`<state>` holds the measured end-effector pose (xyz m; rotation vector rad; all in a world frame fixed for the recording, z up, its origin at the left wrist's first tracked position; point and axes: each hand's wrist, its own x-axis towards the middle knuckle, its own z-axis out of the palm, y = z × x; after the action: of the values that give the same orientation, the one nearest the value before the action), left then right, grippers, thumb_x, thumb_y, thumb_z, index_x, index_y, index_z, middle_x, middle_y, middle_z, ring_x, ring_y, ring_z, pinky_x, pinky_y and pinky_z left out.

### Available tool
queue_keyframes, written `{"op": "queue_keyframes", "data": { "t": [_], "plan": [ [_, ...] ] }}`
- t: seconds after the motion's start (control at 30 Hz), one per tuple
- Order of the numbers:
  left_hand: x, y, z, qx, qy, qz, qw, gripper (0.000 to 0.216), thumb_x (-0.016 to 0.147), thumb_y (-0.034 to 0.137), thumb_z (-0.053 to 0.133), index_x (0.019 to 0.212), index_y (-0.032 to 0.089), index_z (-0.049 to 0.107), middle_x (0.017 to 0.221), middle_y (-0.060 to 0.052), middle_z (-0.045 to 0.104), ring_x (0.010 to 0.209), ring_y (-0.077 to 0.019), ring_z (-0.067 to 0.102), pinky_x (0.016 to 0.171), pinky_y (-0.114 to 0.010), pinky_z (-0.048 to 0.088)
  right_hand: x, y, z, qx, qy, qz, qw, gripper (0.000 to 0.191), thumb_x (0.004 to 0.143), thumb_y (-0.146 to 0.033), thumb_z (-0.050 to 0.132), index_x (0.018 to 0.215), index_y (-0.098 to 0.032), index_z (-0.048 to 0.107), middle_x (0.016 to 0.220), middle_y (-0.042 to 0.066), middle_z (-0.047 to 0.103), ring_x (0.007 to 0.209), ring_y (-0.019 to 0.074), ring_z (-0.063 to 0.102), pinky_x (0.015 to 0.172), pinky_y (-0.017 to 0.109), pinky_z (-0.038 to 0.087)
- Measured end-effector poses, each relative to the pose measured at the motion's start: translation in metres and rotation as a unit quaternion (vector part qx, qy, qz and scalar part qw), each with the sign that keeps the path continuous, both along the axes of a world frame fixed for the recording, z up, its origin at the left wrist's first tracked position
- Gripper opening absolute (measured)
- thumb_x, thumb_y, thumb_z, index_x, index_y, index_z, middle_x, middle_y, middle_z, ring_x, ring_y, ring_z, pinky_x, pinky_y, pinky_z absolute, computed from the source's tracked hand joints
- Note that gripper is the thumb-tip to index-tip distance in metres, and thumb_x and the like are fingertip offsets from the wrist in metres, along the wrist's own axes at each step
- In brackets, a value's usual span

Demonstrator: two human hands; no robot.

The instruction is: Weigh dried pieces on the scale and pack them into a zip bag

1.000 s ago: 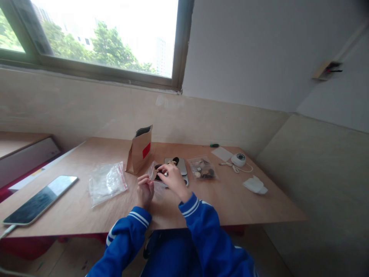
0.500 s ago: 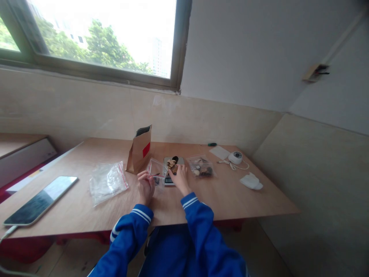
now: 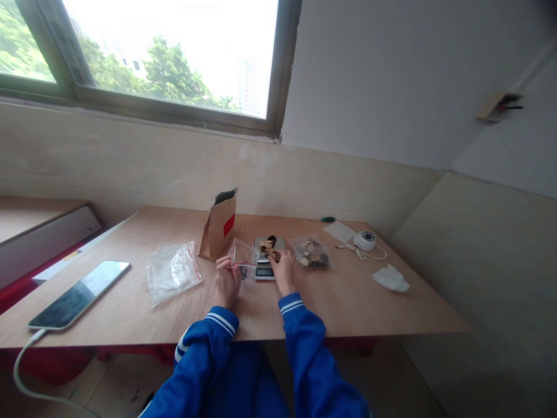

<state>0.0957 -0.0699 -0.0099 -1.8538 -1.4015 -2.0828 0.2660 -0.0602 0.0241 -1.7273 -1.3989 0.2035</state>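
Observation:
My left hand point(image 3: 227, 283) is closed on the edge of a small clear zip bag point(image 3: 243, 259), holding it upright on the wooden table point(image 3: 130, 302). My right hand point(image 3: 282, 270) reaches to a small digital scale point(image 3: 266, 258) with brown and dark pieces point(image 3: 268, 244) on its platform. Its fingertips pinch at one of those pieces at the platform's near edge; the piece is too small to name. Both arms wear blue sleeves with white stripes.
A brown paper pouch point(image 3: 221, 224) with a red label stands behind the scale. A filled clear bag point(image 3: 311, 254) lies to the right, a pile of empty zip bags point(image 3: 173, 271) to the left. Further off are a tablet point(image 3: 78, 294), a white round device point(image 3: 365, 240) and a crumpled tissue point(image 3: 390, 278).
My right hand left the mouth of the bag and moved to the pieces on the scale. The left hand kept hold of the bag. The camera shifted slightly.

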Motion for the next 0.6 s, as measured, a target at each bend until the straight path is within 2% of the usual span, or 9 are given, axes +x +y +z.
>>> {"op": "queue_keyframes", "data": {
  "t": [0.1, 0.2, 0.37, 0.5, 0.6],
  "plan": [
    [0.0, 0.0, 0.0, 0.005, 0.014, 0.01, 1.0, 0.013, 0.088, 0.033, 0.041, 0.091, 0.021, 0.039, 0.091, -0.006, 0.053, 0.07, -0.013, 0.059, 0.05, -0.023, 0.042, 0.008, 0.0, 0.006, 0.008, 0.079, 0.017, 0.997, 0.017, 0.071, -0.022, 0.064, 0.083, -0.011, 0.069, 0.09, 0.014, 0.066, 0.09, 0.027, 0.057, 0.083, 0.036, 0.044],
    [0.0, 0.001, -0.001, 0.006, 0.04, 0.017, 0.999, 0.011, 0.089, 0.03, 0.04, 0.092, 0.02, 0.038, 0.092, -0.007, 0.054, 0.067, -0.0126, 0.059, 0.049, -0.023, 0.042, 0.01, -0.002, 0.017, 0.002, 0.112, 0.035, 0.993, 0.019, 0.073, -0.027, 0.062, 0.081, -0.011, 0.069, 0.08, 0.01, 0.07, 0.077, 0.0237, 0.062, 0.072, 0.032, 0.048],
    [0.0, 0.002, -0.002, 0.01, 0.067, 0.018, 0.998, 0.01, 0.089, 0.029, 0.041, 0.091, 0.02, 0.038, 0.09, -0.007, 0.055, 0.062, -0.0117, 0.058, 0.047, -0.022, 0.041, -0.004, -0.014, 0.051, 0.039, 0.203, 0.115, 0.972, 0.028, 0.075, -0.034, 0.061, 0.088, -0.01, 0.069, 0.086, 0.01, 0.072, 0.078, 0.0225, 0.066, 0.072, 0.03, 0.051],
    [0.001, 0.001, -0.001, 0.007, 0.075, 0.03, 0.997, 0.012, 0.089, 0.031, 0.041, 0.09, 0.019, 0.04, 0.09, -0.008, 0.056, 0.065, -0.0133, 0.059, 0.048, -0.023, 0.042, -0.025, -0.02, 0.076, 0.057, 0.095, 0.167, 0.98, 0.021, 0.072, -0.016, 0.061, 0.091, -0.013, 0.07, 0.096, 0.011, 0.069, 0.089, 0.0228, 0.063, 0.083, 0.035, 0.049],
    [0.001, 0.001, -0.002, 0.001, 0.073, 0.027, 0.997, 0.013, 0.089, 0.032, 0.041, 0.089, 0.019, 0.04, 0.09, -0.008, 0.057, 0.064, -0.0126, 0.059, 0.049, -0.023, 0.042, -0.036, -0.024, 0.083, 0.025, 0.031, 0.245, 0.969, 0.023, 0.07, -0.008, 0.059, 0.09, -0.013, 0.07, 0.097, 0.012, 0.068, 0.094, 0.0228, 0.062, 0.089, 0.037, 0.047]
  ]
}}
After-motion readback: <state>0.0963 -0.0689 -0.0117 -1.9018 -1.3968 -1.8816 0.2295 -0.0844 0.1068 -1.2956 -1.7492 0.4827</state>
